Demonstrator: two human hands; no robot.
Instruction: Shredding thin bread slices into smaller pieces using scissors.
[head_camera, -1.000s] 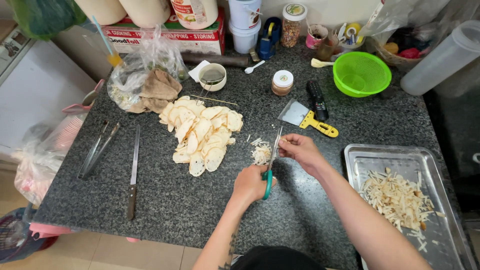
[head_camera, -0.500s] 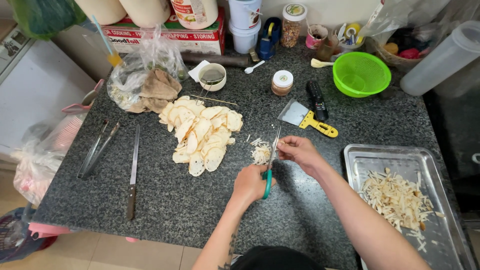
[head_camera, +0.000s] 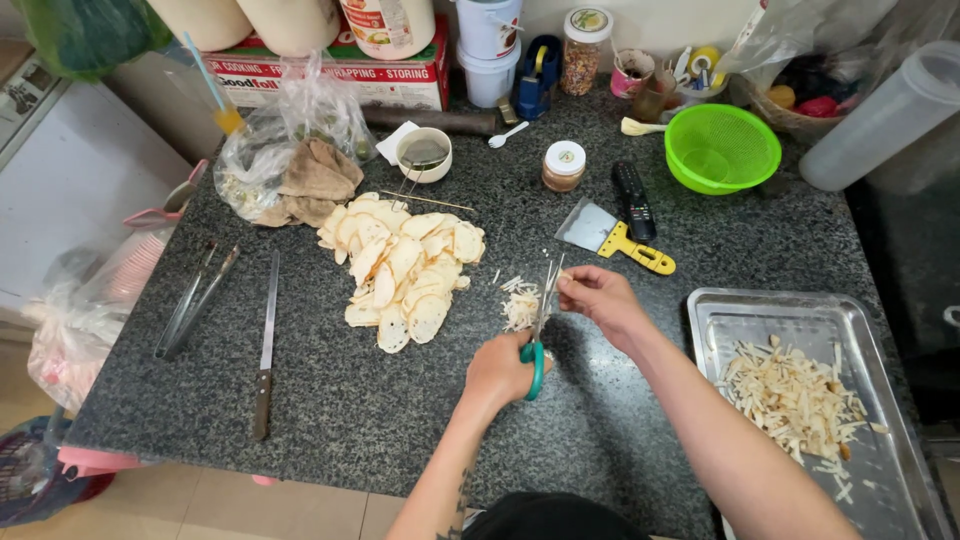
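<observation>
Both forearms are bare, with no sleeves, watch or bracelets showing. The left hand (head_camera: 497, 368) sits at the lower middle of the frame and the right hand (head_camera: 598, 300) just right of centre; neither wears a glove or a ring. A dark marking (a tattoo, too small to read) runs along the left forearm near the bottom edge, above a dark garment.

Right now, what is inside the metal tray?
The metal tray holds a loose heap of pale cut strips, mostly in its middle. The right forearm covers its near left corner, so anything there is hidden.
</observation>
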